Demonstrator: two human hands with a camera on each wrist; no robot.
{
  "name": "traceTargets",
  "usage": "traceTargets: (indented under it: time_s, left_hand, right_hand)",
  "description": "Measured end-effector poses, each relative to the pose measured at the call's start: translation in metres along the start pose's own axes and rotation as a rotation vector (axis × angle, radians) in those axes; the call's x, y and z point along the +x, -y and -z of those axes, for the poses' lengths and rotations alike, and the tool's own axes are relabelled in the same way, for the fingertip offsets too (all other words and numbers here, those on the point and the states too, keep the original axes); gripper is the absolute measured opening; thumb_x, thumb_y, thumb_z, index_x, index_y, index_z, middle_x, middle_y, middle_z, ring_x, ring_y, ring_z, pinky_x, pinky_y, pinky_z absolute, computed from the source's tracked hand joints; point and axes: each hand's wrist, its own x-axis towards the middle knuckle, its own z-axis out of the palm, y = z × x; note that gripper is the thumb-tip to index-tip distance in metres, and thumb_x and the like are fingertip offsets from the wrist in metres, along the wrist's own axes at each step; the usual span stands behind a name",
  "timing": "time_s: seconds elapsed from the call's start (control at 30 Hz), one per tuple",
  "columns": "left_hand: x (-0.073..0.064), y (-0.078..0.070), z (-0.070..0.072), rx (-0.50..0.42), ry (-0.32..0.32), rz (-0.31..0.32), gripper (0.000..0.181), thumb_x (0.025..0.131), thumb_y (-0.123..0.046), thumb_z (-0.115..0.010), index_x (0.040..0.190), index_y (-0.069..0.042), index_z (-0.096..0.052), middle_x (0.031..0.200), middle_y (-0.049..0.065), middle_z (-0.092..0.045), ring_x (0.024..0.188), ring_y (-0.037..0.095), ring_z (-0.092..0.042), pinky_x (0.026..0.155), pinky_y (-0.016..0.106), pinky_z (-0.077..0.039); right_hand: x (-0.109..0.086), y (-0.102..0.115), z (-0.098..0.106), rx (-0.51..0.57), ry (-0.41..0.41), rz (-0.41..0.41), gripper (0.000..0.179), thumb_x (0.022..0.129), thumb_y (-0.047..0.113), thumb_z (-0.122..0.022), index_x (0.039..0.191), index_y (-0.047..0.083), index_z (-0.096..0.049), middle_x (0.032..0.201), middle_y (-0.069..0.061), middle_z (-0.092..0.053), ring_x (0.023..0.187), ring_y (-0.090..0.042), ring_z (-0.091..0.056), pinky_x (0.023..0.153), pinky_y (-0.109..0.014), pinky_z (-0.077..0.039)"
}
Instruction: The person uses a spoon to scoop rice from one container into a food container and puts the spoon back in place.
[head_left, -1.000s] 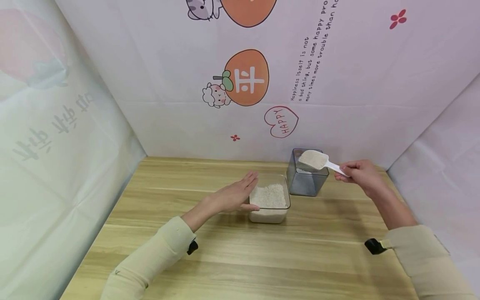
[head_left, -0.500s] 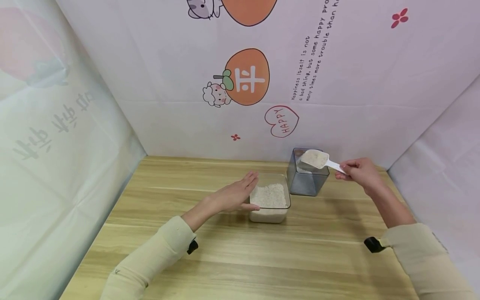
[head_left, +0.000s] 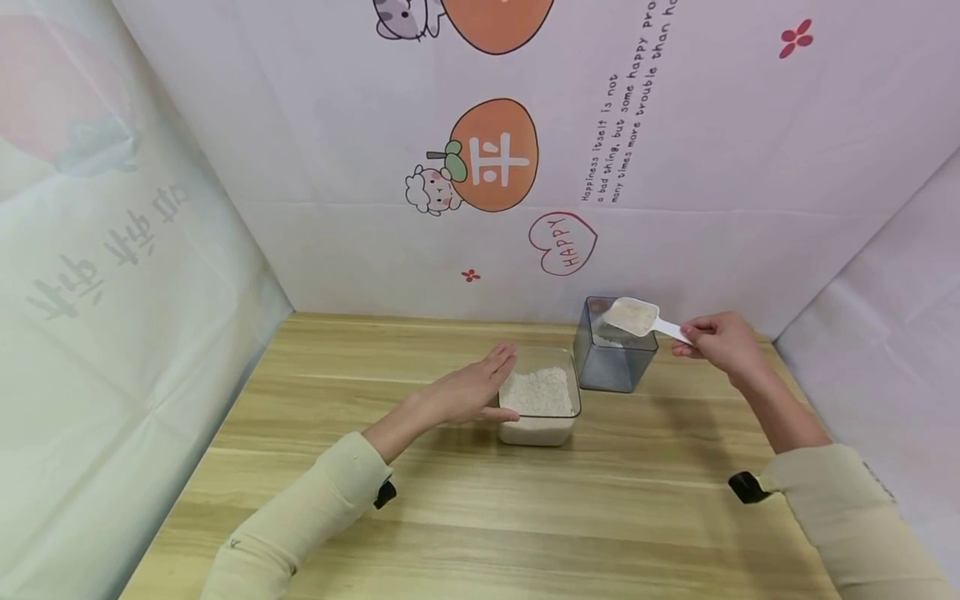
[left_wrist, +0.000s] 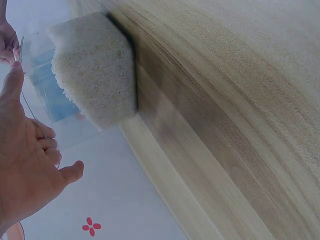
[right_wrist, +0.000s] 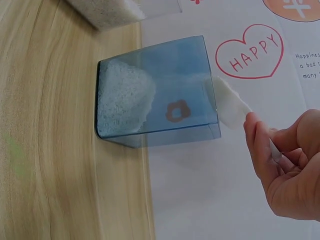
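My left hand rests against the left side of a clear square container, fingers straight and thumb at the near rim. Rice fills its lower part, sloping in the left wrist view. At the back right, a white scoop is held by its handle in my right hand. Some rice lies in the scoop, which is over the mouth of a blue see-through bin. That bin has a heap of rice in its bottom, seen through its wall in the right wrist view.
Both containers stand close together on a wooden table, near its back edge. A printed white sheet hangs directly behind, and pale sheets stand on both sides.
The scoop has shifted slightly right and up above the blue bin, and the rice in it looks flatter. My left hand and the clear container have stayed in place.
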Motion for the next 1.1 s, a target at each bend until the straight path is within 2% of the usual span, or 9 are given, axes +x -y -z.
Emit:
traceTargets:
  time_s: [0.13, 0.6, 0.9, 1.1]
  left_hand:
    - [0.0005, -0.0003, -0.0002, 0.003, -0.002, -0.003, 0.100, 0.096, -0.067, -0.044, 0.160, -0.002, -0.004, 0.169, 0.013, 0.006, 0.157, 0.027, 0.004, 0.126, 0.041, -0.017]
    - [-0.0002, 0.0003, -0.0004, 0.008, -0.009, -0.007, 0.100, 0.096, -0.067, -0.044, 0.160, -0.003, -0.003, 0.168, 0.013, 0.006, 0.157, 0.028, 0.002, 0.126, 0.039, -0.016]
    - [-0.0010, 0.0006, -0.0007, 0.004, -0.011, -0.009, 0.099, 0.096, -0.067, -0.044, 0.160, -0.003, -0.003, 0.168, 0.013, 0.006, 0.157, 0.028, 0.002, 0.126, 0.039, -0.016]
    - [-0.0013, 0.0005, -0.0005, -0.006, -0.009, -0.004, 0.099, 0.096, -0.067, -0.043, 0.160, -0.003, -0.002, 0.169, 0.012, 0.006, 0.157, 0.027, 0.004, 0.127, 0.039, -0.016]
  right_hand:
    - [-0.0009, -0.0005, 0.0008, -0.058, -0.018, 0.011, 0.043, 0.105, 0.009, -0.043, 0.128, -0.028, -0.047, 0.079, 0.004, -0.072, 0.066, 0.003, -0.070, 0.067, -0.015, -0.058]
    - [0.0002, -0.0003, 0.0020, -0.096, -0.054, 0.031, 0.042, 0.104, 0.010, -0.046, 0.126, -0.026, -0.051, 0.077, 0.002, -0.075, 0.061, 0.008, -0.067, 0.064, -0.013, -0.057]
    - [-0.0018, 0.0034, 0.0021, -0.166, -0.071, 0.039, 0.041, 0.104, 0.011, -0.046, 0.125, -0.024, -0.053, 0.085, -0.013, -0.077, 0.062, 0.006, -0.068, 0.063, -0.016, -0.058]
    - [-0.0018, 0.0033, 0.0029, -0.185, -0.083, 0.047, 0.039, 0.104, 0.010, -0.048, 0.123, -0.023, -0.055, 0.081, -0.011, -0.077, 0.060, 0.007, -0.067, 0.062, -0.016, -0.057]
